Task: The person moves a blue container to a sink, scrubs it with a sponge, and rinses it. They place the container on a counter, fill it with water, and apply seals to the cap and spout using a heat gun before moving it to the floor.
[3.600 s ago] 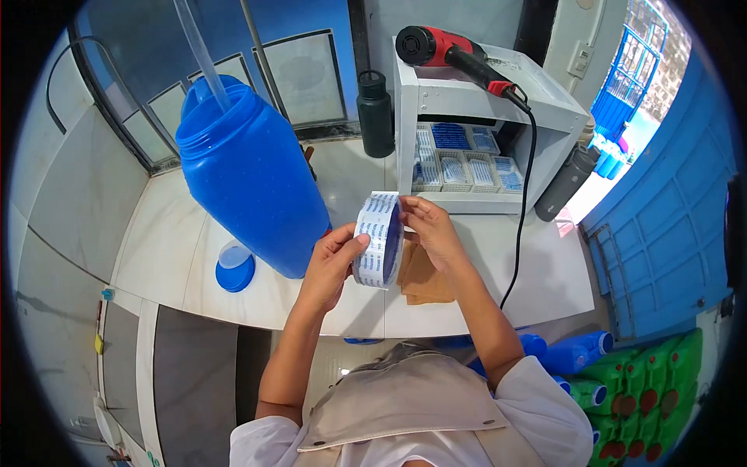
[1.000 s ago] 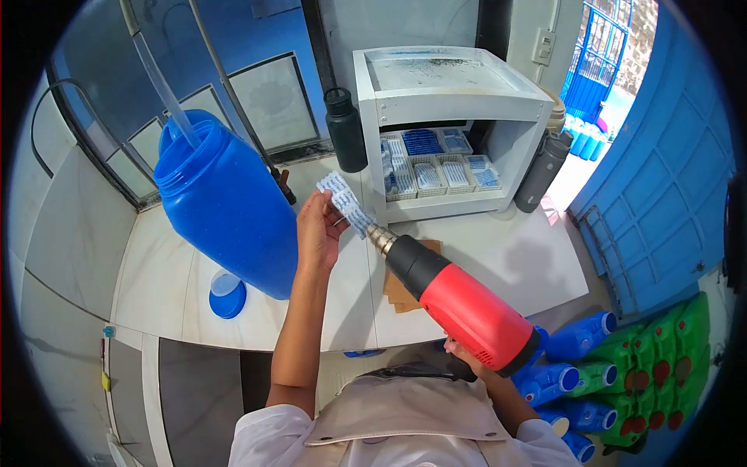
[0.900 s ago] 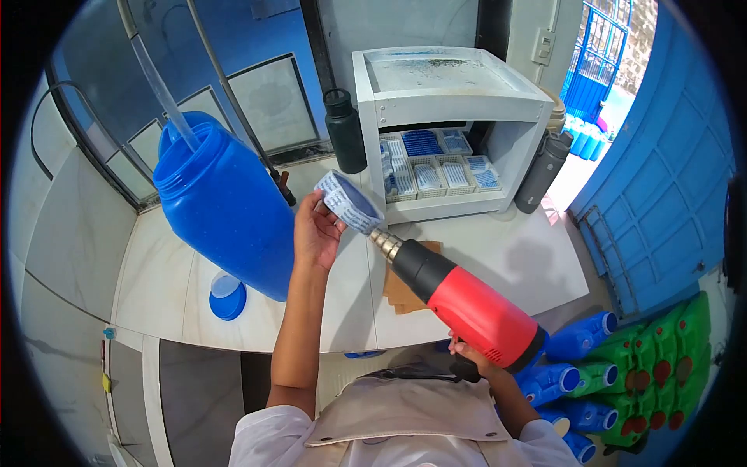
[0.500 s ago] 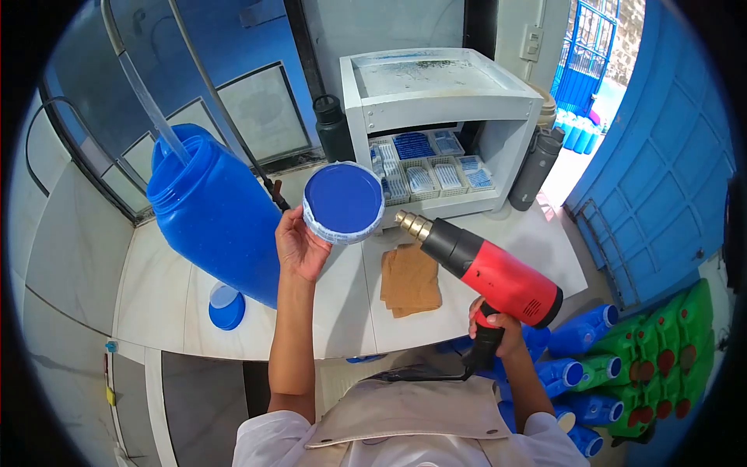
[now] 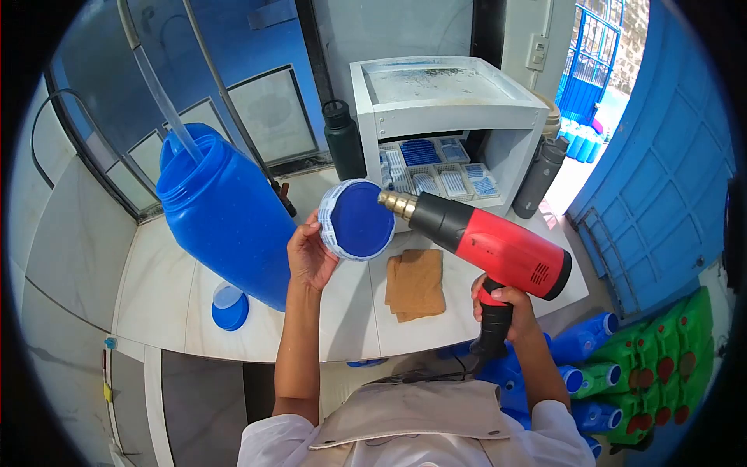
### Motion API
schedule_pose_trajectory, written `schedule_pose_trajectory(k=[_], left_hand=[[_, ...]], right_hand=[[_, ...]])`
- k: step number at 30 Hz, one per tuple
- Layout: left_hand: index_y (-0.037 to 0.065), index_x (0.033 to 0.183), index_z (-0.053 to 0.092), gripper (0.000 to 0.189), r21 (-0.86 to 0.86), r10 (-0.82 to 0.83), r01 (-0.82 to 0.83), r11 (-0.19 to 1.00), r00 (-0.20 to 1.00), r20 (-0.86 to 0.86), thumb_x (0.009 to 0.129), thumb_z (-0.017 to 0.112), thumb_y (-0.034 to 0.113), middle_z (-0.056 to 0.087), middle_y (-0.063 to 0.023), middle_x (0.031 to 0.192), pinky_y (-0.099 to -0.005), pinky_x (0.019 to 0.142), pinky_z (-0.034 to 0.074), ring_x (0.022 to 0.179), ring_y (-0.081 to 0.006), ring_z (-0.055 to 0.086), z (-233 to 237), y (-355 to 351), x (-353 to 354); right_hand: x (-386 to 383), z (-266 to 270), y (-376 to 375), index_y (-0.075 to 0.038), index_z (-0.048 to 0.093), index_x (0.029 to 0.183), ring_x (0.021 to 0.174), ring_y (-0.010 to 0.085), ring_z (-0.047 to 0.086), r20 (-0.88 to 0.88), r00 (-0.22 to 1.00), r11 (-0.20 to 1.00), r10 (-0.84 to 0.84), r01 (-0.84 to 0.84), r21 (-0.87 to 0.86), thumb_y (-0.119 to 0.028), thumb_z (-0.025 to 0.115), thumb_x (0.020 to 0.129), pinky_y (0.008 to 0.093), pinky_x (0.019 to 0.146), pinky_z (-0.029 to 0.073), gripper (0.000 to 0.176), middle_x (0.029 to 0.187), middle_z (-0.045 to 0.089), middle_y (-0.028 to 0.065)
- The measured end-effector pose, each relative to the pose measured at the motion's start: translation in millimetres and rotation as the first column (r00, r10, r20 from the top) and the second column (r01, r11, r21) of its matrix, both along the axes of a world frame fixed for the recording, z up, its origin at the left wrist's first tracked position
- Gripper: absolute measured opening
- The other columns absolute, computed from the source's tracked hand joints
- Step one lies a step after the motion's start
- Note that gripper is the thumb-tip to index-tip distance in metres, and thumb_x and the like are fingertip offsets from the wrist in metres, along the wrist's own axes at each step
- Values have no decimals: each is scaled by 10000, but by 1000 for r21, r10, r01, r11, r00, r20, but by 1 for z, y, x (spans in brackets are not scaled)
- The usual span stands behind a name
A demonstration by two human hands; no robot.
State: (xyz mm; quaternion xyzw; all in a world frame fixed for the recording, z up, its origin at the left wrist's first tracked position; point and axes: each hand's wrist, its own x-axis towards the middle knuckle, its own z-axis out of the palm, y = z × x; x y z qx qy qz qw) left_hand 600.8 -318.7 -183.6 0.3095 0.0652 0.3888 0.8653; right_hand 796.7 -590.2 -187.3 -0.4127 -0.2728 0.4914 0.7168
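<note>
My left hand (image 5: 311,255) grips a round blue cap (image 5: 362,220) with a whitish printed film around its rim, held up over the counter and tilted. In my right hand (image 5: 506,303) is a red and black heat gun (image 5: 498,253), gripped by its black handle. Its metal nozzle points left, close to the cap's right edge. A folded brown cloth (image 5: 415,285) lies on the counter beneath the nozzle. To the left of my left forearm leans a large blue jug (image 5: 226,222) with a clear tube in its open mouth.
A smaller blue cap (image 5: 230,308) lies on the white counter (image 5: 167,272). Behind stand a dark bottle (image 5: 343,144), a white shelf unit (image 5: 443,117) with baskets of packets, and a grey bottle (image 5: 538,179). Green jugs (image 5: 661,366) and blue jugs are at the lower right.
The cap has moved slightly right and down and turned, showing more of its left rim. The heat gun has risen a little, its nozzle now nearer the cap. The camera view has shifted slightly.
</note>
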Motion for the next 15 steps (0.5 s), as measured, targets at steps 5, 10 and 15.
schedule_pose_trajectory(k=[5, 10, 15], left_hand=[[91, 859, 541, 153, -9, -43, 44, 999, 994, 100, 801, 448, 197, 606, -57, 1040, -389, 928, 431, 1018, -214, 577, 0, -1, 1], [119, 792, 498, 113, -11, -16, 17, 1000, 994, 104, 818, 431, 207, 607, -44, 981, -383, 913, 436, 1003, -207, 580, 2, 0, 1], [37, 1019, 560, 310, 44, -178, 173, 984, 931, 319, 838, 402, 232, 584, -160, 1119, -420, 922, 438, 1033, -291, 572, -18, 16, 2]], right_hand=[[-17, 22, 5, 52, 536, 834, 585, 191, 579, 125, 991, 999, 35, -30, -45, -206, 585, 651, 299, 527, 487, 320, 755, 552, 135], [-25, 16, -5, 43, 547, 844, 584, 189, 572, 159, 980, 989, 120, -105, -103, -203, 597, 649, 285, 558, 477, 318, 748, 555, 126], [-28, -2, -24, -1, 554, 948, 659, 150, 558, 162, 971, 979, 174, -152, -136, -134, 630, 712, 283, 624, 467, 282, 833, 558, 83]])
